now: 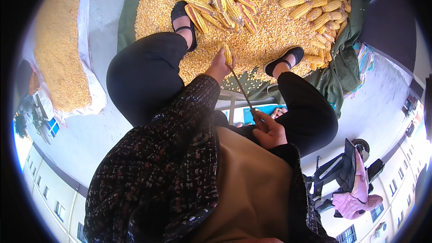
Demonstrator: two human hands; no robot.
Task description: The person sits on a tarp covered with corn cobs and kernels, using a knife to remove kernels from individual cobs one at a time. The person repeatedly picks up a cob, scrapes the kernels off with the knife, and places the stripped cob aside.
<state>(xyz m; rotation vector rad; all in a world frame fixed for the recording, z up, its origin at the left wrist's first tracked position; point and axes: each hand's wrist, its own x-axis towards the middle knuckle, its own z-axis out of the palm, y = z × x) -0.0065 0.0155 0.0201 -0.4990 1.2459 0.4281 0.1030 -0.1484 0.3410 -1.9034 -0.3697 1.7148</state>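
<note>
My left hand (219, 64) grips a yellow corn cob (227, 53) upright above a spread of loose kernels (209, 62). In my right hand (271, 131) is the brown handle of a long, thin metal tool (242, 89), perhaps a screwdriver or an awl. Its shaft slants up to the lower end of the cob, where the tip meets it or is hidden by my fingers. Beyond my hands lies a heap of cobs (219, 1) with some rows stripped, showing reddish bands. Further right is a pile of cobs (320, 3) with their rows looking full.
A green cloth (347, 67) lies under the kernels, bunched at the right. My black shoes (291, 59) rest among them. Between my legs, cobs or cores (279, 112) show by a blue bag. Grain (60, 54) covers a sheet at left. A scooter with a pink cover (354, 189) stands lower right.
</note>
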